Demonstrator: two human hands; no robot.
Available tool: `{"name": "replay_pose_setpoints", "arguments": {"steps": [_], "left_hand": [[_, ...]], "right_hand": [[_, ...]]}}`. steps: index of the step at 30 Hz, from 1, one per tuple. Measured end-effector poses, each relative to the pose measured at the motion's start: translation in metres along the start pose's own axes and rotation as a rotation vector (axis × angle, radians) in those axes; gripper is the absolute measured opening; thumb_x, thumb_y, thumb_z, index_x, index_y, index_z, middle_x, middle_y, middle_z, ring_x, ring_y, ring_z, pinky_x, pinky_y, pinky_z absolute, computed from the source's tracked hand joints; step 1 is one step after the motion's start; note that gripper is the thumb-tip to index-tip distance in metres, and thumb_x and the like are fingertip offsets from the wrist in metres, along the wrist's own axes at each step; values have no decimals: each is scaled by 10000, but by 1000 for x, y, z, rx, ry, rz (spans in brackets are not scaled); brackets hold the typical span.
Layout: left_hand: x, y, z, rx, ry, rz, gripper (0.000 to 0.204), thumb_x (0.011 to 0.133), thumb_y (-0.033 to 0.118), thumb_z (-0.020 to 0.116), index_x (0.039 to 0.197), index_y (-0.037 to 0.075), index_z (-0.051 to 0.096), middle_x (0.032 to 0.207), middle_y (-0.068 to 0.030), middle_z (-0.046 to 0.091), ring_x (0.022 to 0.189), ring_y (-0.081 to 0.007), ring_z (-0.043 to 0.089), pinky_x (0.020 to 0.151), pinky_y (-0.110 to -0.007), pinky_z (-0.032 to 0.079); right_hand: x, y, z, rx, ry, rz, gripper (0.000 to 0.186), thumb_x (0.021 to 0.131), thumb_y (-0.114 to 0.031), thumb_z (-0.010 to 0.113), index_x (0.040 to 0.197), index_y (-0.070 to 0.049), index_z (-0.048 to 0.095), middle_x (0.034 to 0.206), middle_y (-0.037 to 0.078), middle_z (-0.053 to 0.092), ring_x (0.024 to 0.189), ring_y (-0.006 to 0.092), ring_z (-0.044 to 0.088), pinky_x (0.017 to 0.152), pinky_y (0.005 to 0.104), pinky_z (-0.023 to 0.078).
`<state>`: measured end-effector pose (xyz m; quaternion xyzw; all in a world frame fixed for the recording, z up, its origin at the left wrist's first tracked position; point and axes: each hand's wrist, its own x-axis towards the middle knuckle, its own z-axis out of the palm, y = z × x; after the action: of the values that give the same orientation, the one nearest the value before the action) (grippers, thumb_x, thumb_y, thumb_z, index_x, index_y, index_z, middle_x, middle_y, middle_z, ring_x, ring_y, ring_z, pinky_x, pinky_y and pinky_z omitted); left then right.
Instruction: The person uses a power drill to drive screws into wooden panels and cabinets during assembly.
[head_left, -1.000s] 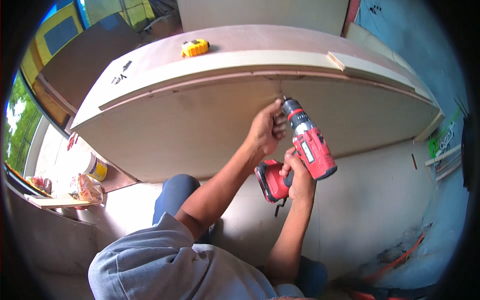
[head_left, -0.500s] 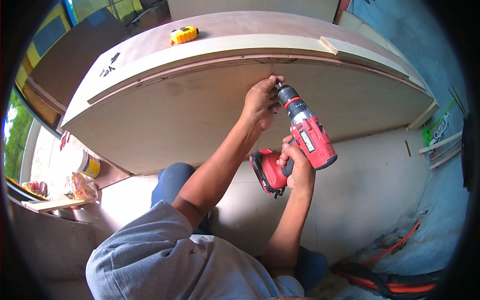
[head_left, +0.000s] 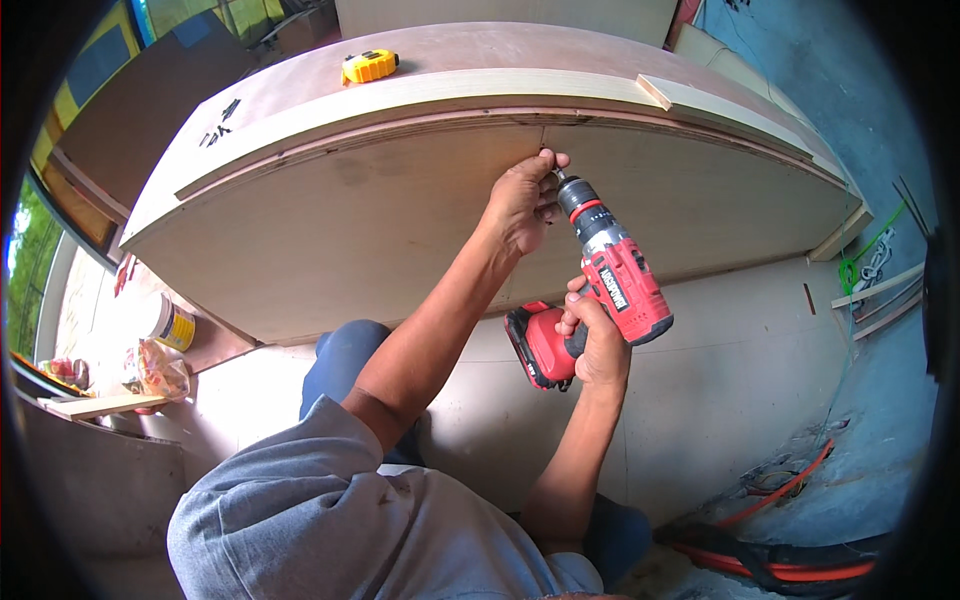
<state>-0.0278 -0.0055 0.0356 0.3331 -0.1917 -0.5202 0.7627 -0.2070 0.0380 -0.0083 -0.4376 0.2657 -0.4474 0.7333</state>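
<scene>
My right hand (head_left: 602, 345) is wrapped round the handle of a red and black cordless drill (head_left: 625, 285), which tilts up and to the left. Its chuck (head_left: 578, 193) and bit point at the upper part of a pale wooden panel (head_left: 390, 235), just under the edge of the board above. My left hand (head_left: 520, 205) is closed at the bit's tip, thumb and forefinger pinched close to the panel. Whatever small thing those fingers hold is too hidden to name.
On the worktop (head_left: 480, 50) lie a yellow tape measure (head_left: 370, 66), several small black pieces (head_left: 222, 125) and a short wood strip (head_left: 655, 92). A white bucket (head_left: 172, 325) and a plastic bag (head_left: 158, 370) stand at left. Orange conduit (head_left: 790, 490) runs along the right wall.
Both hands and the drill stay nearly in place at the panel. The drill's battery end has shifted slightly right and down, and the whole view has moved a little.
</scene>
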Motion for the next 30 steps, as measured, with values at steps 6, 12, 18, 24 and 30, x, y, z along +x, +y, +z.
{"name": "replay_pose_setpoints", "arguments": {"steps": [6, 12, 18, 24, 30], "left_hand": [[0, -12, 8, 3, -9, 8, 239, 1018, 297, 526, 889, 144, 658, 625, 97, 393, 537, -48, 288, 487, -220, 234], [-10, 6, -10, -86, -44, 79, 167, 966, 241, 546, 841, 162, 625, 598, 85, 387, 508, -48, 335, 460, -228, 243], [-106, 95, 35, 582, -196, 417, 257, 975, 329, 527, 907, 97, 615, 709, -3, 548, 524, -108, 491, 483, -266, 405], [-18, 349, -85, 2105, 131, 849, 264, 987, 190, 503, 1034, 7, 688, 975, -199, 699, 877, -335, 679, 777, -437, 532], [30, 389, -189, 2796, 196, 381, 211, 931, 250, 566, 870, 49, 587, 791, -205, 627, 741, -375, 622, 660, -508, 473]], "right_hand": [[-2, 4, -7, 18, 23, 14, 177, 819, -20, 612, 994, -20, 589, 666, 22, 515, 556, 101, 475, 536, 266, 438], [-17, -4, -19, -27, -116, 79, 370, 859, -60, 605, 1211, 34, 540, 678, 10, 477, 575, 100, 433, 559, 267, 404], [-57, -59, -92, -185, -181, -167, 474, 811, -153, 655, 1208, 68, 521, 651, 25, 482, 547, 105, 453, 551, 270, 422], [-38, -46, -63, 121, -142, -152, 387, 816, -139, 636, 1145, 28, 520, 644, 39, 476, 541, 119, 464, 568, 289, 446], [-25, -42, -52, 0, -118, -143, 379, 796, -122, 644, 1124, 32, 532, 650, 33, 503, 547, 125, 490, 577, 306, 470]]}}
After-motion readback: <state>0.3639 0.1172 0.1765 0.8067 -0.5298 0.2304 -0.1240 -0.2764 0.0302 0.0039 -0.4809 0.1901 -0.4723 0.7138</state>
